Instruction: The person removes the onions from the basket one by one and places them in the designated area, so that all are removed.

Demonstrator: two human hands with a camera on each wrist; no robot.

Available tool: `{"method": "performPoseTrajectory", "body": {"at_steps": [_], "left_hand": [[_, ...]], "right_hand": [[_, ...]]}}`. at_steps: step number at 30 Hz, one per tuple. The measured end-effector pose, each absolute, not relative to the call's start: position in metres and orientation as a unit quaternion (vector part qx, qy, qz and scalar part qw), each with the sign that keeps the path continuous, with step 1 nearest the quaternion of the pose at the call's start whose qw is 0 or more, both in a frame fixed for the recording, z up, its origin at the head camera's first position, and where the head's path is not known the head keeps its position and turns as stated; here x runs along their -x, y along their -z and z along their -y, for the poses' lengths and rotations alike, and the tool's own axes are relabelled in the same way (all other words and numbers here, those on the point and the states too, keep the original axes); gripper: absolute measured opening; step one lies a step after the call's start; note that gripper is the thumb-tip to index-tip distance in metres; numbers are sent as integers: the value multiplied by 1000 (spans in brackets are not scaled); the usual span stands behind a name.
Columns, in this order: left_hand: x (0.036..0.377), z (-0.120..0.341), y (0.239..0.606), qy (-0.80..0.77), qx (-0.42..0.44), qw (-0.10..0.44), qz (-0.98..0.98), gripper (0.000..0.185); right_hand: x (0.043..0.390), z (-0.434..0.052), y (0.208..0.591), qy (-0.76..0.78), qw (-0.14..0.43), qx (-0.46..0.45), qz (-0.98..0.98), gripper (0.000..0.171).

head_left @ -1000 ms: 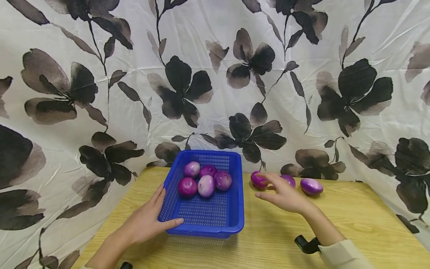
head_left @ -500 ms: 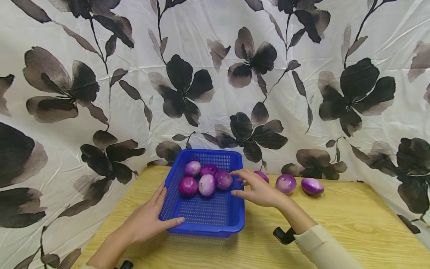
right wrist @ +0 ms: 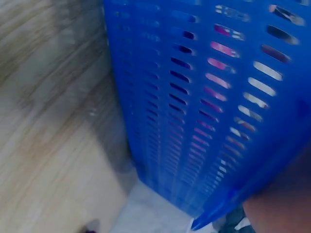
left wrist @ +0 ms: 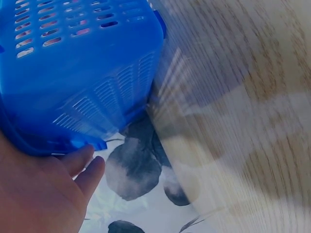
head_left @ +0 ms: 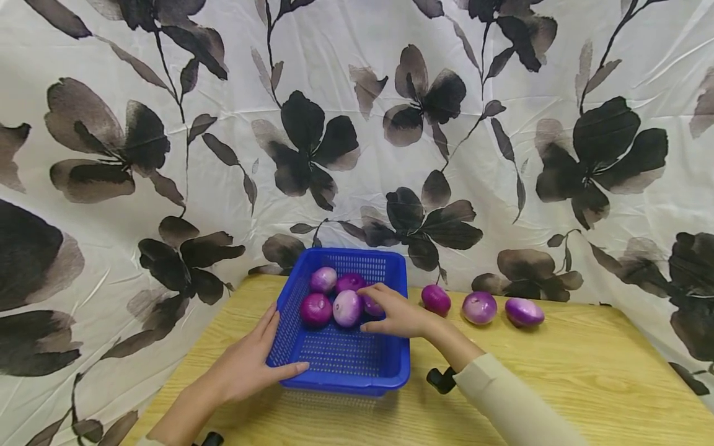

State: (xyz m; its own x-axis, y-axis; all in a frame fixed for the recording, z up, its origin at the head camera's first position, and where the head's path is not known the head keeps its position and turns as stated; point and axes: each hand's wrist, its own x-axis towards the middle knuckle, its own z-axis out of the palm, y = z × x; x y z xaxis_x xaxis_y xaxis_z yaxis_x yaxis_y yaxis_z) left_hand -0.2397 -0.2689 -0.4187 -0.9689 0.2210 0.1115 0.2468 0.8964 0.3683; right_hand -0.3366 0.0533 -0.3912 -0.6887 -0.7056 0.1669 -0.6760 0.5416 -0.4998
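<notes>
A blue perforated plastic basket [head_left: 341, 383] holds several red onions [head_left: 316, 310], grouped toward its back half. My left hand [head_left: 245, 362] grips its front left corner, thumb over the rim and fingers along the outer left side. In the left wrist view the fingers [left wrist: 90, 177] lie at the basket's rim. My right hand [head_left: 398, 313] reaches over the right rim, fingers and thumb spread above and below the rightmost onion [head_left: 372, 306], which it partly hides. Beside the fingertips sits a pale onion [head_left: 347, 308]. The right wrist view shows mostly the basket's slotted side [right wrist: 194, 97], so fingertip contact is hidden.
Right of the basket, three red onions lie in a row on the wooden table [head_left: 502, 384]: a dark one [head_left: 436, 300], a middle one [head_left: 479, 308] and a longer one [head_left: 524, 312]. A floral cloth [head_left: 346, 155] hangs behind the table.
My right hand has moved left from beside the onions on the table, across the basket's rim and in over the onions there. The left hand has kept its place on the basket.
</notes>
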Motion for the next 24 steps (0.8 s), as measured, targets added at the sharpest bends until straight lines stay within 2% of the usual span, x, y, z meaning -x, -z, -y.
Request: {"method": "performPoseTrajectory", "body": {"at_steps": [5,10,18,24], "left_hand": [[238,268,417,194,117,28,974,128],[237,268,417,192,117,24,974,128],[237,268,418,191,119,28,974,128],[239,269,420,190,118,30,974,127]], "right_hand": [[340,-36,396,205,35,371,-905,87],[344,-24,402,179,32,356,-916,93],[350,-15,405,140,34,362,-921,89],[351,-10,408,119,35,388,-913,73]]}}
